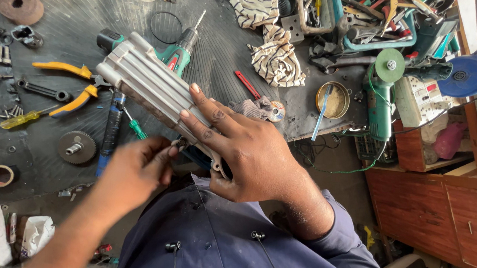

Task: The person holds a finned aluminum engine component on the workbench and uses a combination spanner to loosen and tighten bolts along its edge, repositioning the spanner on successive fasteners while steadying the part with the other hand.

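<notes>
A cluttered black rubber mat (226,47) covers the workbench under the hands. Nearest, the left hand (135,172) pinches something small at the lower end of a grey ribbed metal housing (149,87), while the right hand (238,144) wraps the housing from the side, fingers spread along its fins. It looks stiff, fairly heavy, sharp-edged; the ribs give grip, best held mid-body. Behind lie a green drill (172,53), yellow-handled pliers (74,86) and a striped rag (269,44).
</notes>
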Tool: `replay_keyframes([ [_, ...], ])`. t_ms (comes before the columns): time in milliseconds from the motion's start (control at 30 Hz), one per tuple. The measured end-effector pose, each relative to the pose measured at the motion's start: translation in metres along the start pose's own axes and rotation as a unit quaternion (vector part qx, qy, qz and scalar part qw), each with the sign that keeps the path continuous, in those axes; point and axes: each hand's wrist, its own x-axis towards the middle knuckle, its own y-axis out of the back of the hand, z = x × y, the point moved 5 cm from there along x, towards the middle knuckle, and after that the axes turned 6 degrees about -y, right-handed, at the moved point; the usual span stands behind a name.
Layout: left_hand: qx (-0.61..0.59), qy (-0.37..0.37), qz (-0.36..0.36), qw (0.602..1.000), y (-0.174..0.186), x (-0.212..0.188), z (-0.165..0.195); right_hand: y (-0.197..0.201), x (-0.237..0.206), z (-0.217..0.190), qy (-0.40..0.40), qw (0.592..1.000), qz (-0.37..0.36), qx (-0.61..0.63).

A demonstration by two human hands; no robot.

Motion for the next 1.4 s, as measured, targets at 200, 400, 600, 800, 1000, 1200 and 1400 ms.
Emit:
replay_keyframes([
  [200,0.377,-0.155,-0.039,0.912,0.034,0.014,0.029,0.000,0.000,-0.001,0.015,1.000,-0.006,0.006],
  [400,0.200,-0.081,-0.015,0.976,0.020,-0.001,0.033,0.000,-0.001,0.000,0.017,1.000,0.010,0.008],
  [600,-0.109,0.128,0.012,0.986,-0.010,-0.013,0.015,-0.003,-0.001,-0.001,0.008,1.000,0.005,0.004],
  [800,-0.156,0.133,0.038,0.978,-0.015,-0.013,0.008,-0.001,0.000,0.000,0.003,1.000,0.005,0.007],
  [1000,-0.274,0.162,0.026,0.948,-0.027,-0.011,-0.011,-0.001,0.001,0.000,0.011,1.000,0.006,0.010],
  [1200,-0.315,0.151,0.029,0.937,-0.030,-0.005,-0.014,-0.001,0.004,0.003,0.001,1.000,-0.011,0.023],
  [1400,0.321,-0.243,0.033,0.915,0.024,0.017,0.016,0.001,0.007,0.000,0.021,1.000,-0.016,-0.001],
])
